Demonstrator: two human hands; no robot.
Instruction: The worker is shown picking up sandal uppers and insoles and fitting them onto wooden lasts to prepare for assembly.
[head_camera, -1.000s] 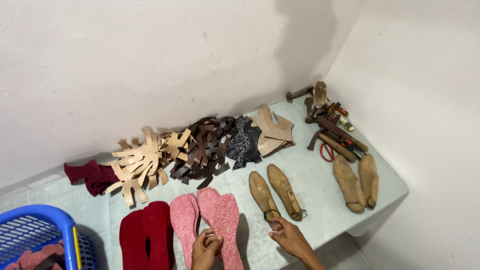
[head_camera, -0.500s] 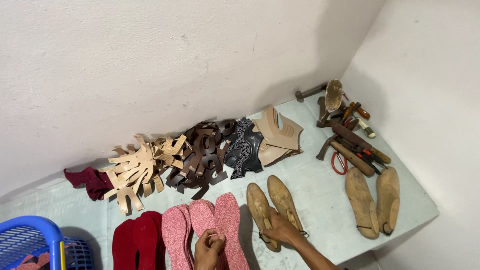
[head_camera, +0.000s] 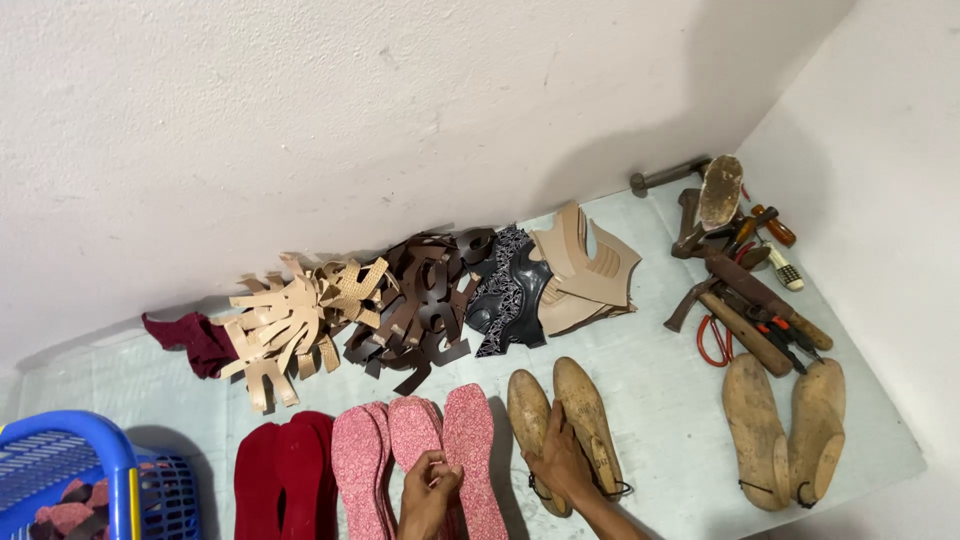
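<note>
Pink insoles are pinched by the left hand while wooden lasts are gripped by the right hand; matching looks underway, careful alignment needed.

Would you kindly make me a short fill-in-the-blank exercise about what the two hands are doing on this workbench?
1. The right hand rests on a pair of wooden shoe lasts, while a second pair of lasts lies apart to the ____.
2. The left hand touches the speckled ____ insoles.
3. The plain red insoles lie beside a ____ plastic basket.

Missing words: right; pink; blue
</note>
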